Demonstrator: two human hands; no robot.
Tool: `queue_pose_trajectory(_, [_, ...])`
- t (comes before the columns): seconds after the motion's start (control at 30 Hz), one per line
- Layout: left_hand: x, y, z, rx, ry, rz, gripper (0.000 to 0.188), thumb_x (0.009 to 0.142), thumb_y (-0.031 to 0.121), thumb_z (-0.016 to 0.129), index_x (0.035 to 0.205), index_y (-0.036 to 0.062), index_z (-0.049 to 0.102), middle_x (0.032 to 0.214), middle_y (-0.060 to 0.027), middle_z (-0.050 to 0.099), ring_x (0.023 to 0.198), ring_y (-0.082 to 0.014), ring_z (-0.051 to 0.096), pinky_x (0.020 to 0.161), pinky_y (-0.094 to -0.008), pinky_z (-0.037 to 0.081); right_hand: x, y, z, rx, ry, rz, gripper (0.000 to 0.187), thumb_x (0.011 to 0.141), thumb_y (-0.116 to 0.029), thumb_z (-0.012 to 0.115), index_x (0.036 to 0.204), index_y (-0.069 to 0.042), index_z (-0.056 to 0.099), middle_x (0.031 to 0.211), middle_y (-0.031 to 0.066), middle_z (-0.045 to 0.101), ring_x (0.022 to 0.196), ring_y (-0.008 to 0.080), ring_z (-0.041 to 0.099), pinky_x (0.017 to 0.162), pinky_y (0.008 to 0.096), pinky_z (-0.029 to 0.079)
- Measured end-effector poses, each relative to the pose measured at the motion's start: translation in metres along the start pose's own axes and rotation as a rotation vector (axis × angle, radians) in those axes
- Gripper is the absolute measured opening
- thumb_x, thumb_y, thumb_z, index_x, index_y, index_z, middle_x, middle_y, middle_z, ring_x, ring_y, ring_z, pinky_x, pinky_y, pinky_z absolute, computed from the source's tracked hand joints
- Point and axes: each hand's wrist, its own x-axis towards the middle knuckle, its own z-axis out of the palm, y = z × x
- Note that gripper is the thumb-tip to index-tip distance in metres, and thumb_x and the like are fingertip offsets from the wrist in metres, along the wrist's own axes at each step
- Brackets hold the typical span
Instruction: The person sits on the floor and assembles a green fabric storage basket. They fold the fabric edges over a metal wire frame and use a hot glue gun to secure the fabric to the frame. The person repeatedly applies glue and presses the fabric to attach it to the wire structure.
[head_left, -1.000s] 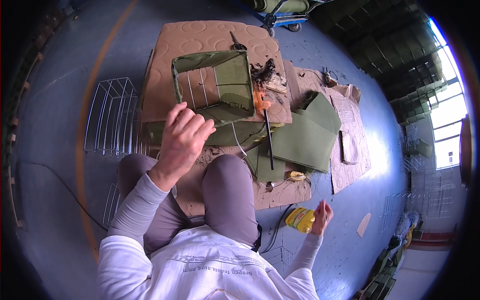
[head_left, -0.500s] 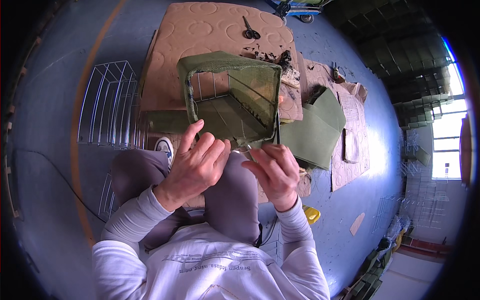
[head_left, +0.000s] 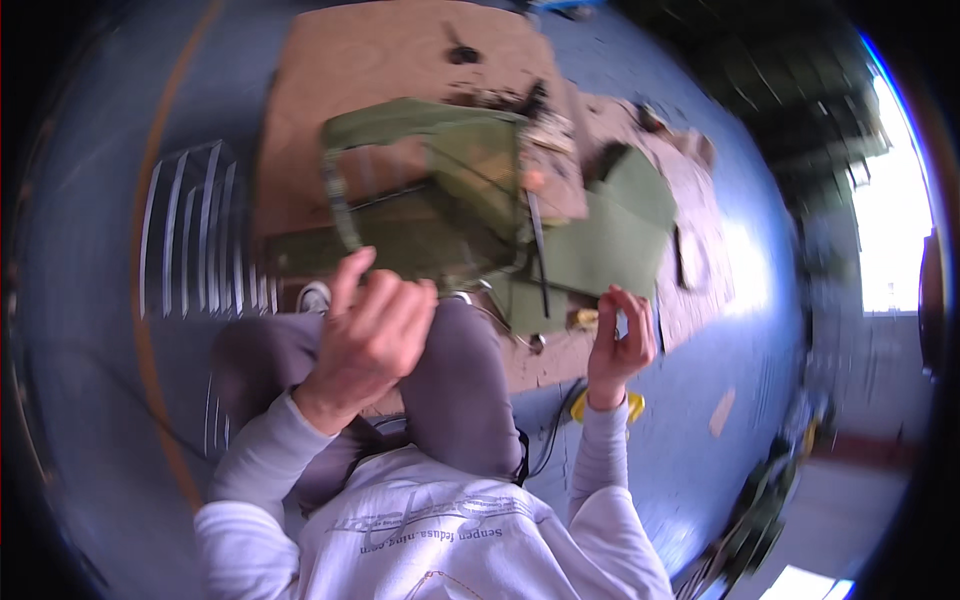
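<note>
A green fabric cover (head_left: pixel 400 115) sits over a wire basket frame, its open mouth facing me above my knees. My left hand (head_left: pixel 370 335) is closed on the near rim of the green cover, fingers curled with the index raised along the edge. Off to the right of the cover, my right hand (head_left: pixel 625 340) is up with its fingertips pinched together. Whatever lies in that pinch is too small and blurred to make out. Between the hands, a thin pale strand shows faintly at the near rim.
Brown cardboard (head_left: pixel 350 60) lies beneath, with black scissors (head_left: pixel 462 52) at the back. Flat green fabric pieces (head_left: pixel 620 225) and a dark rod (head_left: pixel 540 260) are at right. A bare wire basket (head_left: pixel 195 230) stands left. A yellow object (head_left: pixel 590 407) is behind my right wrist.
My right hand has swung away from the near rim, out to the right, still pinched. My left hand stays at the rim. The whole view has shifted a little and blurred.
</note>
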Motion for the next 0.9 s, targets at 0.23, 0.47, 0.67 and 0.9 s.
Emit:
queue_pose_trajectory(0.23, [0.000, -0.007, 0.000, 0.035, -0.017, -0.024, 0.015, 0.084, 0.009, 0.074, 0.098, 0.0051, 0.071, 0.083, -0.0037, 0.060, 0.082, -0.0204, 0.059, 0.104, -0.0455, 0.043, -0.182, 0.206, -0.168, -0.159, 0.393, 0.903, 0.006, 0.090, -0.002, 0.066, 0.091, 0.002, 0.071, 0.070, 0.0056, 0.066, 0.060, 0.0138, 0.064, 0.059, 0.0264, 0.050])
queue_pose_trajectory(0.47, [0.000, -0.012, 0.007, 0.106, 0.011, 0.004, 0.013, 0.087, 0.014, 0.073, 0.098, 0.0068, 0.072, 0.082, -0.0025, 0.062, 0.081, -0.0188, 0.061, 0.102, -0.0441, 0.045, -0.376, 0.253, -0.237, -0.387, 0.408, 1.576, 0.040, 0.096, -0.038, 0.063, 0.097, 0.002, 0.067, 0.077, 0.0086, 0.070, 0.064, 0.0192, 0.069, 0.058, 0.0299, 0.055])
queue_pose_trajectory(0.67, [0.003, -0.010, 0.006, 0.107, 0.029, -0.001, 0.013, 0.084, 0.012, 0.076, 0.096, 0.0075, 0.073, 0.082, -0.0022, 0.062, 0.082, -0.0197, 0.062, 0.102, -0.0455, 0.045, -0.350, 0.247, -0.206, 0.567, 0.406, 1.753, 0.037, 0.098, -0.036, 0.063, 0.098, 0.001, 0.061, 0.086, 0.0077, 0.064, 0.075, 0.0192, 0.066, 0.066, 0.0304, 0.056])
queue_pose_trajectory(0.9, [0.016, -0.002, 0.001, -0.003, 0.058, -0.027, 0.021, 0.077, 0.008, 0.078, 0.096, 0.0074, 0.070, 0.080, -0.0026, 0.059, 0.082, -0.0194, 0.059, 0.104, -0.0465, 0.041, -0.407, 0.278, -0.205, 0.622, 0.451, 1.717, 0.037, 0.094, -0.038, 0.069, 0.081, -0.004, 0.062, 0.062, -0.0010, 0.049, 0.045, 0.0102, 0.042, 0.040, 0.0258, 0.034])
